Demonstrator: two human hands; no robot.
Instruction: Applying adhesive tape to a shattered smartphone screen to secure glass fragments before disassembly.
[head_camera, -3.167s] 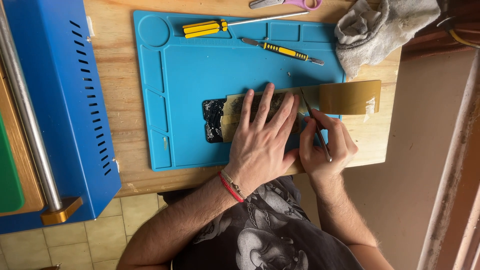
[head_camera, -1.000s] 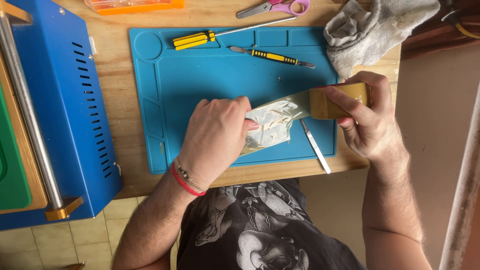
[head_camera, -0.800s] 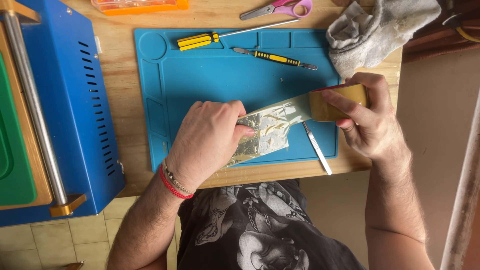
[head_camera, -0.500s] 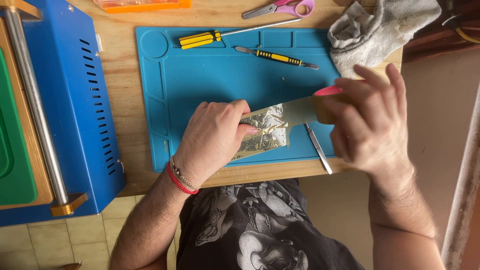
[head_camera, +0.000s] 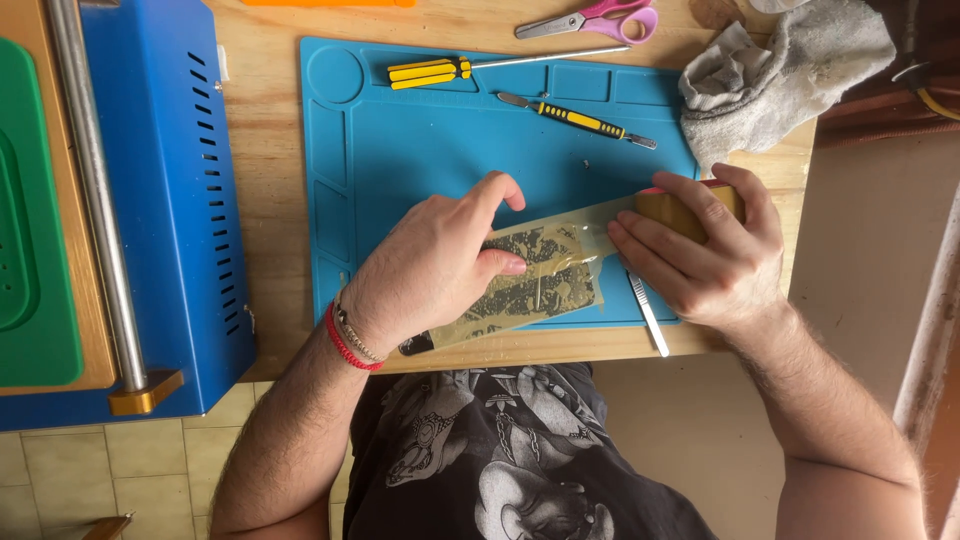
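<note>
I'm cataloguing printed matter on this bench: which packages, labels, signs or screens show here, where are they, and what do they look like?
No package, sign or lit screen shows.
Flat dark cracked phone-like panel: on the blue silicone mat, under clear tape, pressed by the left hand.
Brownish tape roll: at the mat's right edge, in the right hand.
Small white tag: on the blue metal box; too small to describe.

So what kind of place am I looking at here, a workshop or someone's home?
Probably a small home repair bench: a blue silicone work mat on a wooden table, yellow-handled screwdrivers and a blue metal machine beside it. The tiled floor suggests a home.
</note>
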